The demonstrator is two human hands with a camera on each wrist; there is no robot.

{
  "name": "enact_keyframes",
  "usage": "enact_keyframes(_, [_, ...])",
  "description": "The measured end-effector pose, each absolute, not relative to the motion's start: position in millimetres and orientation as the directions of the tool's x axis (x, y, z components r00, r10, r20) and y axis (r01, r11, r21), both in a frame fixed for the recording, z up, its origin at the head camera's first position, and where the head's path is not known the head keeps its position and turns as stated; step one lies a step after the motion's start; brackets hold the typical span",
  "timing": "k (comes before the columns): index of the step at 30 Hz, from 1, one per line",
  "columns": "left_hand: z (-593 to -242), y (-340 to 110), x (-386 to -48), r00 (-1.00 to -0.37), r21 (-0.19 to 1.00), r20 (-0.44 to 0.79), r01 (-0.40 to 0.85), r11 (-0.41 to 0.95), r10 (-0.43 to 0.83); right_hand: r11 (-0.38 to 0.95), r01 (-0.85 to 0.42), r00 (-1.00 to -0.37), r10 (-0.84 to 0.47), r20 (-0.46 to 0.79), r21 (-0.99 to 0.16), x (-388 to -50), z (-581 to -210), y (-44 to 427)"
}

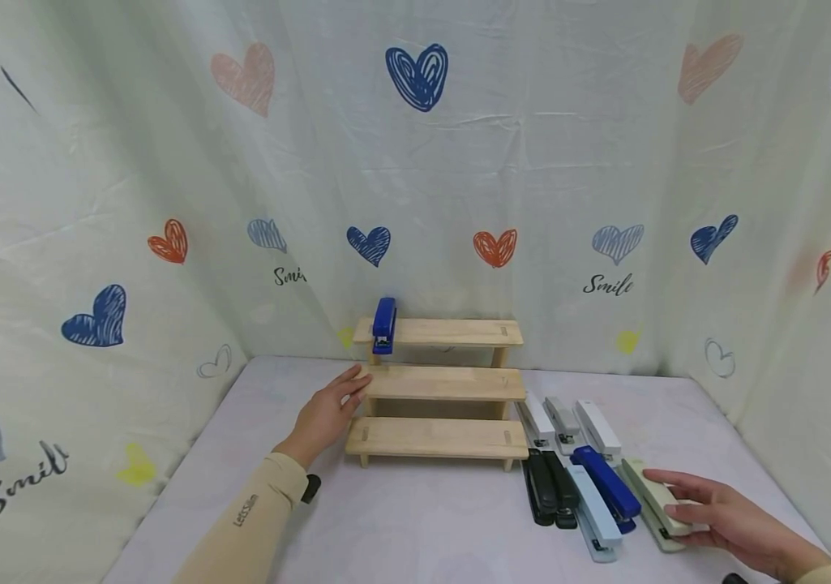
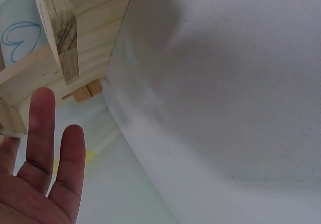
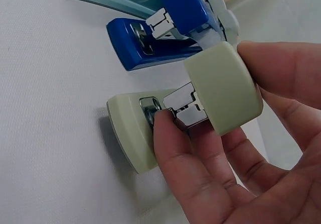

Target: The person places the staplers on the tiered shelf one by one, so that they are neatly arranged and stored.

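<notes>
My left hand [image 1: 327,415] rests its fingertips against the left end of the middle step of a three-step wooden shelf [image 1: 444,383]. In the left wrist view its fingers [image 2: 41,133] look fairly straight beside the wood. At the right of the table, my right hand [image 1: 732,515] grips a pale green stapler [image 1: 652,499] by its near end. The right wrist view shows the thumb on the stapler's upper arm [image 3: 225,88] and a finger in the gap above the base. A blue stapler [image 1: 607,485] lies just left of it.
Another blue stapler [image 1: 384,326] stands on the top step at its left end. Beside the shelf lie a light blue stapler [image 1: 593,507], two black staplers [image 1: 552,487], a grey stapler [image 1: 563,420] and white staplers [image 1: 597,426]. A heart-patterned curtain [image 1: 459,162] surrounds the table.
</notes>
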State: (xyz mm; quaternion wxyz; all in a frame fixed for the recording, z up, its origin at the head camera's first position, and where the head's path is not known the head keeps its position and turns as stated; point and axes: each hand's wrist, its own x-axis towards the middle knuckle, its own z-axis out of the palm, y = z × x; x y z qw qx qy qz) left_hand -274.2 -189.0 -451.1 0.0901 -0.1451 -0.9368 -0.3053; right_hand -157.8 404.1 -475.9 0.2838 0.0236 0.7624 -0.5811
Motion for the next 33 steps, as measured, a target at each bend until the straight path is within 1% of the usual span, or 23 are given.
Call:
enact_keyframes(11, [-450,-191,-276,-0.930,0.568,0.276,0.363,0.739,0.244,0.335,0.354,-0.854,-0.265,-0.447,-0.874,-158,-468,407])
enact_keyframes(18, [-456,-195,-280,-0.925,0.620,0.274,0.378,0.688,0.262,0.316,0.341,-0.863,-0.269,-0.428,-0.885,-157,-463,409])
enact_keyframes(25, [-455,-196,-281,-0.919,0.636,0.277,0.394,0.663,0.281,0.287,0.335,-0.875,-0.259,-0.409,-0.898,-158,-459,412])
enact_keyframes(33, [-455,-198,-286,-0.936,0.745,0.226,0.345,0.571,0.269,0.275,0.293,-0.894,-0.262,-0.365,-0.916,-162,-449,411])
